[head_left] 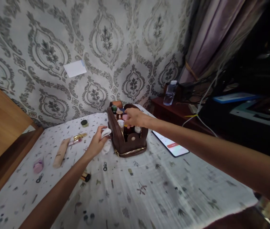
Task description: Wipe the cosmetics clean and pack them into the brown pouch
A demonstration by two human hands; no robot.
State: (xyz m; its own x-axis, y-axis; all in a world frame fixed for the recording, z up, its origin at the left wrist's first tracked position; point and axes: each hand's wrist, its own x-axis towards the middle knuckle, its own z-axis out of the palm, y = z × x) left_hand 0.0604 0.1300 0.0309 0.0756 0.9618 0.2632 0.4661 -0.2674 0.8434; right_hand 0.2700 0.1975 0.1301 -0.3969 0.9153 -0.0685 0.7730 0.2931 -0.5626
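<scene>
A brown zippered bag (130,148) stands open on the white patterned cloth, packed with small bottles and jars, among them a green-capped one (114,109). My right hand (135,117) reaches into the bag's opening from the right, its fingers bent among the items; what they grip, if anything, is hidden. Left of the bag, my left hand (98,141) pinches a crumpled white tissue (106,133) beside the bag's side wall.
Left on the cloth (125,190) lie a beige tube (61,153), a gold tube (79,136), a dark-lidded jar (84,123), a pink item (38,166) and a black-and-gold cylinder (86,176). A phone (170,144) lies right; a water bottle (170,93) stands behind it.
</scene>
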